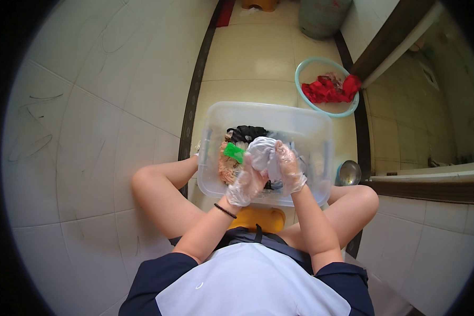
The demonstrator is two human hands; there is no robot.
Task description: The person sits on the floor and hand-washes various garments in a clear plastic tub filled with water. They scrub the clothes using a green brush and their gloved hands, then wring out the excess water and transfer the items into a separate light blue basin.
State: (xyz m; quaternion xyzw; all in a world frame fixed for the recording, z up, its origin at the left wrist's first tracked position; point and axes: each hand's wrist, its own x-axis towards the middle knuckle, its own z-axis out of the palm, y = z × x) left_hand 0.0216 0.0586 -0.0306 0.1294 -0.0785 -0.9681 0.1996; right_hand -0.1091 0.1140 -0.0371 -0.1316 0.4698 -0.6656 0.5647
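My left hand (pixel 248 184) and my right hand (pixel 288 164), both in thin clear plastic gloves, grip a bunched white cloth (pixel 263 151) from either side. They hold it over a large clear plastic tub (pixel 216 113) between my legs. In the tub lie a black garment (pixel 246 132), a peach-coloured cloth (pixel 227 171) and some grey-blue cloth, partly hidden by my hands. A bright green block (pixel 234 152) rests on the clothes to the left of the white cloth; its exact kind is unclear.
A pale blue-rimmed basin (pixel 299 79) with red clothes (pixel 327 89) stands beyond the tub at the right. Beside the tub's right side is a small metal bowl (pixel 348 173). A yellow stool (pixel 258 218) is under me. A large grey-green container (pixel 324 18) stands far back.
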